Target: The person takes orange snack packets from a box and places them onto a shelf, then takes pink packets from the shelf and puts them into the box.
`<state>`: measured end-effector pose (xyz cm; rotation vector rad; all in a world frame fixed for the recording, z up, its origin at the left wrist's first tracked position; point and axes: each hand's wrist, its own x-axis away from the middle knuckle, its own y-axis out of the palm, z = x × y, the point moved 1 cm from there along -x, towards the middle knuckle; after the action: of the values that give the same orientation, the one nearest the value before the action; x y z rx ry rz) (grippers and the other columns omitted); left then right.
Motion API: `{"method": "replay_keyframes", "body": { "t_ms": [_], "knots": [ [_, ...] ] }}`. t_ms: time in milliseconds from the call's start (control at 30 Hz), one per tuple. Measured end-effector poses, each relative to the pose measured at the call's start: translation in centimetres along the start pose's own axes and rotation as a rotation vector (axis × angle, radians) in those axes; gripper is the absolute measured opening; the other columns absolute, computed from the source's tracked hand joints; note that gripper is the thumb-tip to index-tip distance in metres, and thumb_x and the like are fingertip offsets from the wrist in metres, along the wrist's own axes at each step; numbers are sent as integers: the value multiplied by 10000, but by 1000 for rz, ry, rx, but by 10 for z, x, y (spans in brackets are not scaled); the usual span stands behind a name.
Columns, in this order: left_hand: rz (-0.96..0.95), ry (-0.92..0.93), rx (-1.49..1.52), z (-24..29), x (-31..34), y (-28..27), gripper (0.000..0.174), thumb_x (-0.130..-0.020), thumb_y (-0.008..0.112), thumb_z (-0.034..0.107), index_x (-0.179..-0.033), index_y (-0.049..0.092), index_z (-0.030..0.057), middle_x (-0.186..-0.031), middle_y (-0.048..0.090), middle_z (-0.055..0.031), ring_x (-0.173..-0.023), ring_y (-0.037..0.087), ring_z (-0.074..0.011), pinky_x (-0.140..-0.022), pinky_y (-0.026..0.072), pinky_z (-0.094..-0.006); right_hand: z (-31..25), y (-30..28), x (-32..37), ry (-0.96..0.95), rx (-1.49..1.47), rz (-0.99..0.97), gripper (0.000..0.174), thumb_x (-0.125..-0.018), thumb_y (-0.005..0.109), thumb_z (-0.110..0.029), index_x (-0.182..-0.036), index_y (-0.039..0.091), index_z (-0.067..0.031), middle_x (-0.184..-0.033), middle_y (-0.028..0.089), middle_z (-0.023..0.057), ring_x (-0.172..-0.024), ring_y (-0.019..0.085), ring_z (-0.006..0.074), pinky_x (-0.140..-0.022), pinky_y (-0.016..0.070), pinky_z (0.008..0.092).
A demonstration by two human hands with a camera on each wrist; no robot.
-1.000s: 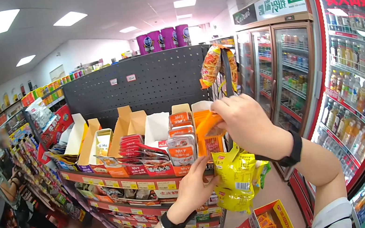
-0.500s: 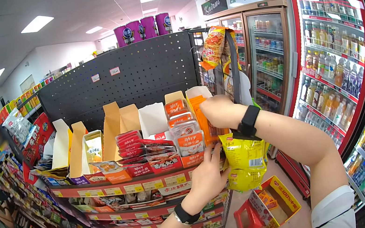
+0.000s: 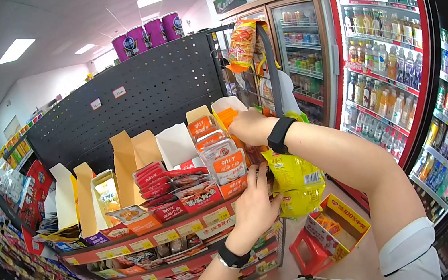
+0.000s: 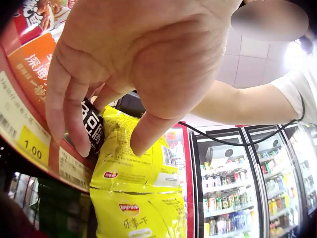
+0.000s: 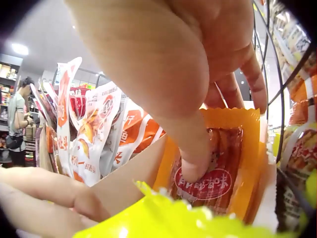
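At the right end of the top shelf, my right hand (image 3: 251,127) holds orange-edged snack packets (image 5: 230,144) inside an open carton (image 5: 131,168). Its thumb lies on the clear front window of the nearest packet, with the fingers behind. My left hand (image 3: 254,208) is at the carton's front, fingers extended against a black label (image 4: 92,126) with white characters. Its thumb overlaps yellow chip bags (image 4: 138,198) that hang beside the shelf, below my right wrist. Left of the carton stand clear-topped orange and white fish snack packs (image 3: 227,165).
More open cartons of red snack packs (image 3: 154,179) line the shelf to the left, before a dark pegboard (image 3: 132,107). An orange snack bag (image 3: 243,44) hangs by a wire rack. On the floor sits a yellow and red box (image 3: 355,224); drink coolers (image 3: 383,58) stand at right.
My right hand has brought the orange packets down into the carton. The left hand has stayed by the carton's front, its fingers now reaching farther up. The head view has turned rightward.
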<state>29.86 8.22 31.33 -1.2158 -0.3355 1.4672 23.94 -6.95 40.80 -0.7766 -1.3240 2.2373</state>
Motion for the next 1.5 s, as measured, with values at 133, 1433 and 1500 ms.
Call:
{"method": "replay_keyframes", "body": {
  "t_ms": [133, 1433, 1500],
  "knots": [
    [-26, 13, 14, -3, -1, -1, 731, -752, 652, 246, -1342, 272, 43, -1335, 327, -238, -936, 579, -388, -720, 510, -430, -1, -1, 6, -47, -100, 7, 172, -752, 548, -73, -887, 645, -28, -862, 651, 185, -850, 637, 330, -711, 516, 398],
    [-219, -444, -165, 68, 159, 180, 697, -724, 671, 220, -1338, 359, 118, -1429, 245, -176, -1330, 197, -372, -1026, 169, -601, -3, 163, 594, 943, -977, -67, 141, -715, 649, -66, -840, 640, -1, -759, 644, 139, -702, 630, 267, -657, 489, 333],
    [-600, -603, -189, 73, 188, 209, 733, -731, 673, 377, -1352, 349, 160, -1435, 241, -177, -1336, 183, -378, -989, 100, -689, 2, 184, 618, 1004, -1016, -146, 152, -720, 650, -77, -855, 640, -8, -772, 649, 141, -717, 635, 268, -667, 496, 334]
  ]
}}
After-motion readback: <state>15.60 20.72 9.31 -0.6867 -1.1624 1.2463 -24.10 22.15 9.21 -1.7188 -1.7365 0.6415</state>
